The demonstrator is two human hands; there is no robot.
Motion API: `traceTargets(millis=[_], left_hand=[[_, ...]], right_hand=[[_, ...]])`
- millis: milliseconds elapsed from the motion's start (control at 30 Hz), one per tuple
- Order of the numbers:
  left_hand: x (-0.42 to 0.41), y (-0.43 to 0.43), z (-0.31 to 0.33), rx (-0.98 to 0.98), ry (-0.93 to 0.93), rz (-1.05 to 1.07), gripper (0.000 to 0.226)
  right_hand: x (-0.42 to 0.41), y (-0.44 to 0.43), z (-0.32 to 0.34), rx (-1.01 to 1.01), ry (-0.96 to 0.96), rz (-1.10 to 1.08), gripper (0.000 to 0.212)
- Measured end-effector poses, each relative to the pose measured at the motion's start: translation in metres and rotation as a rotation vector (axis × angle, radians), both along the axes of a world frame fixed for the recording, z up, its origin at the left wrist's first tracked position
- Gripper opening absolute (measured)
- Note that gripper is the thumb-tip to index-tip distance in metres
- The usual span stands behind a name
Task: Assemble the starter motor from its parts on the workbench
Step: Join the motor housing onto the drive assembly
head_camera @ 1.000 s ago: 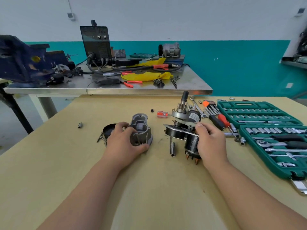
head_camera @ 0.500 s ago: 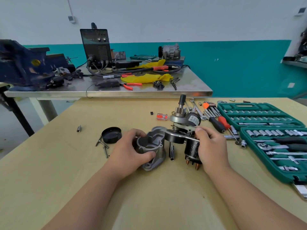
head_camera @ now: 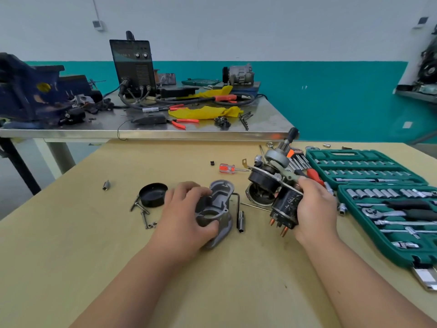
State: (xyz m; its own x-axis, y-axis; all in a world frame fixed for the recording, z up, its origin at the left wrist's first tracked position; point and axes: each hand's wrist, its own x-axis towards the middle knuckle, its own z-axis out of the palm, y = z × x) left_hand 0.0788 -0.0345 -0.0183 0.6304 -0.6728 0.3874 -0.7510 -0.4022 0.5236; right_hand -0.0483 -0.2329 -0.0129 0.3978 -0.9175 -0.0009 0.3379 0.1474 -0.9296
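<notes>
Hands apart: left hand point(head_camera: 186, 216) grips nose housing point(head_camera: 216, 209); right hand point(head_camera: 315, 209) grips motor assembly point(head_camera: 272, 183).

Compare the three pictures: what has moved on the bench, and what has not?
The left hand slid the grey housing rightward, away from the black cap, towards the motor assembly. The right hand then lifted and tilted that assembly. Both hands kept their hold. The cap, the small screwdriver and the socket set stayed put.

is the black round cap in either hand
No, the black cap lies on the bench, left of the left hand.
</notes>
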Motion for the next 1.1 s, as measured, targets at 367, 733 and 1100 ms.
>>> traceTargets(millis=[367,733,1100], left_hand=[[0.011,-0.127,0.048,0.444,0.109,0.065,0.05],[0.006,-0.178,0.037,0.547,0.072,-0.028,0.049],[-0.014,-0.122,0.055,0.066,0.587,-0.468,0.065]], right_hand=[[-0.004,-0.012,0.004,0.088,-0.083,0.035,0.011],[-0.013,-0.029,0.007,-0.056,-0.024,-0.103,0.017],[-0.017,-0.027,0.014,-0.075,-0.053,0.062,0.017]])
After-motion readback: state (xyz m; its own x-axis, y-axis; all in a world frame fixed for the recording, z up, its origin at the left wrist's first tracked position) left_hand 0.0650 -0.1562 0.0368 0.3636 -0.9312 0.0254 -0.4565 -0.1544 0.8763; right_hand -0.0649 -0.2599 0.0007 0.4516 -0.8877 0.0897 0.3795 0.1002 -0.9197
